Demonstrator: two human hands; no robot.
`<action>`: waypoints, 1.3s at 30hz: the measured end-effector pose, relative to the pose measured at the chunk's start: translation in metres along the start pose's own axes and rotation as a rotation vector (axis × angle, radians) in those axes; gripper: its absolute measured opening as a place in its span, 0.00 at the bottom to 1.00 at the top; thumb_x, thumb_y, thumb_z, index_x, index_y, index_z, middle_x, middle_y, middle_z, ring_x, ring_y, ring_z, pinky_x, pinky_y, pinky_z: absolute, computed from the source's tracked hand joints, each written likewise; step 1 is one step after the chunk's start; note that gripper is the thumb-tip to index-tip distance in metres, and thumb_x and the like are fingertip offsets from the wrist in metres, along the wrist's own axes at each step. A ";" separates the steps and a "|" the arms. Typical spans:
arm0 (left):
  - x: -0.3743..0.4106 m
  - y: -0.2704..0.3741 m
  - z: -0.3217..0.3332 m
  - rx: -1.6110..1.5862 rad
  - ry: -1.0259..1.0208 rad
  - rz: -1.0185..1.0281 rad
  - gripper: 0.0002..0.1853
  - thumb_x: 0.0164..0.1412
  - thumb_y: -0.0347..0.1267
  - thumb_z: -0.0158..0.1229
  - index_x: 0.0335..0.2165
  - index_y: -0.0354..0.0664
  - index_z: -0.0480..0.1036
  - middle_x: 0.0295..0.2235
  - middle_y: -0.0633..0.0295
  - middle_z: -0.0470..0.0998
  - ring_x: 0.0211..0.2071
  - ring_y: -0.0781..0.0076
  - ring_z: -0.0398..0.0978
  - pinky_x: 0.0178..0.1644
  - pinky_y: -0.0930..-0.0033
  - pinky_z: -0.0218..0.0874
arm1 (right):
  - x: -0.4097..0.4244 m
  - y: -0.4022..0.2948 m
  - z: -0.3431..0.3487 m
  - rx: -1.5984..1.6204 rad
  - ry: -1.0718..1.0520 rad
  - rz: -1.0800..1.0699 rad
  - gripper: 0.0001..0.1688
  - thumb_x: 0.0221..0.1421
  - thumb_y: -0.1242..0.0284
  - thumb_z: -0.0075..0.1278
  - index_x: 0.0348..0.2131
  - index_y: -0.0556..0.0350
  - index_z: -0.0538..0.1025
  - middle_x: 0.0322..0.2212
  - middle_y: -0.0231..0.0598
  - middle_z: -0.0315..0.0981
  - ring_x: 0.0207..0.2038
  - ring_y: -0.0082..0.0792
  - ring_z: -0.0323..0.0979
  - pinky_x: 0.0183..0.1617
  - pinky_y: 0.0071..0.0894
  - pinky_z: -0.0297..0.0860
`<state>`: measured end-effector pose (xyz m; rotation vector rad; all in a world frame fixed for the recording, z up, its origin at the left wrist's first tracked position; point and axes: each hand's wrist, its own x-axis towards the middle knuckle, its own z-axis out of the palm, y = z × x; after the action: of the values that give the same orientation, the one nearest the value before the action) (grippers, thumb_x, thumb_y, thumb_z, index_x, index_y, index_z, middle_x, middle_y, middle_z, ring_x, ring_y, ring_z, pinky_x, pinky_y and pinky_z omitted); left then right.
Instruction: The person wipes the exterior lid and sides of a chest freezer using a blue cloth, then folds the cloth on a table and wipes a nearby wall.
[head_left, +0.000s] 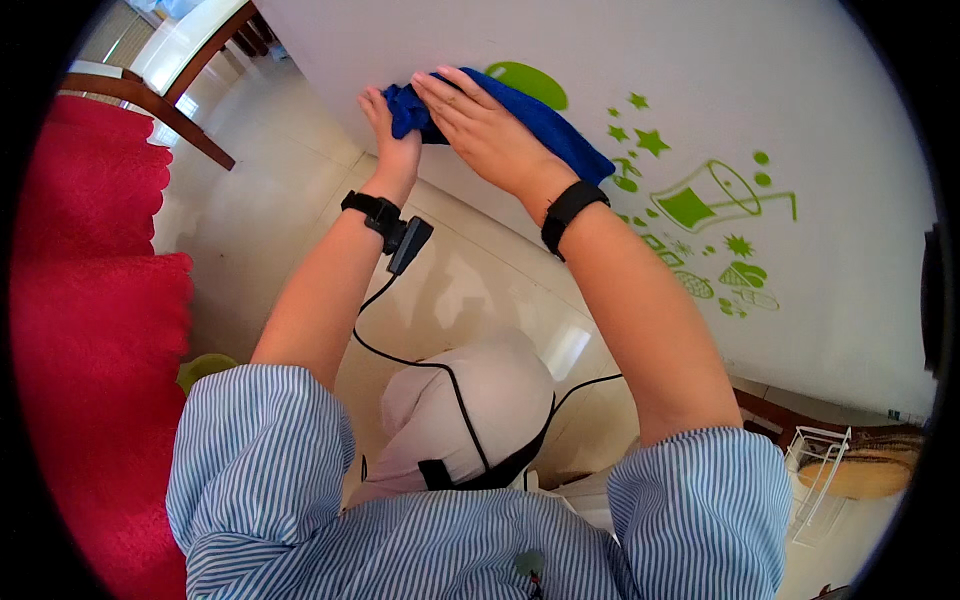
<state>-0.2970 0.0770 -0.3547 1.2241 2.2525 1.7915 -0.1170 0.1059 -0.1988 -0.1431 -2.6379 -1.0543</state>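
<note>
My right hand (491, 135) lies flat on a blue cloth (559, 139), pressing it against a smooth white panel (817, 97) with green decals. The decals show stars, a tilted drinking glass with a straw (709, 196), an ice cream cone and fruit. Close to the panel's left edge is my left hand (394, 142), its fingers stretched upward. The bunched end of the cloth touches it and hides its thumb, so its grip is unclear. Both wrists wear black straps; a small black device (409, 245) with a cable hangs from the left one.
A red cloth cover (97, 322) with a scalloped edge drapes at the left. Behind it stands a wooden chair (161, 105). A black cable (420, 364) crosses above my knee. At the lower right are a white wire rack (817, 480) and a round wooden item (855, 474).
</note>
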 end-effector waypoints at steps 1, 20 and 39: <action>0.017 -0.001 -0.015 0.008 -0.093 -0.056 0.35 0.62 0.25 0.46 0.63 0.35 0.40 0.63 0.34 0.36 0.65 0.40 0.37 0.67 0.55 0.37 | 0.007 0.000 0.004 0.003 0.031 -0.002 0.28 0.54 0.75 0.43 0.55 0.62 0.68 0.61 0.36 0.57 0.65 0.32 0.48 0.71 0.39 0.42; 0.128 -0.092 -0.072 -0.078 0.301 0.020 0.27 0.68 0.41 0.43 0.59 0.40 0.50 0.56 0.54 0.58 0.55 0.63 0.60 0.59 0.67 0.53 | 0.086 -0.044 0.045 0.018 0.022 -0.048 0.30 0.58 0.72 0.38 0.60 0.59 0.61 0.64 0.42 0.49 0.68 0.36 0.42 0.72 0.39 0.37; -0.090 0.059 0.094 -0.170 0.187 -0.225 0.32 0.71 0.37 0.28 0.63 0.29 0.29 0.65 0.42 0.20 0.68 0.52 0.30 0.69 0.61 0.30 | -0.178 -0.027 0.017 0.388 -0.344 -0.004 0.31 0.59 0.75 0.36 0.60 0.65 0.54 0.65 0.44 0.44 0.68 0.33 0.43 0.71 0.34 0.46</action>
<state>-0.1584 0.1050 -0.3775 0.7714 2.1665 2.0293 0.0430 0.1010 -0.2835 -0.2522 -3.0936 -0.5368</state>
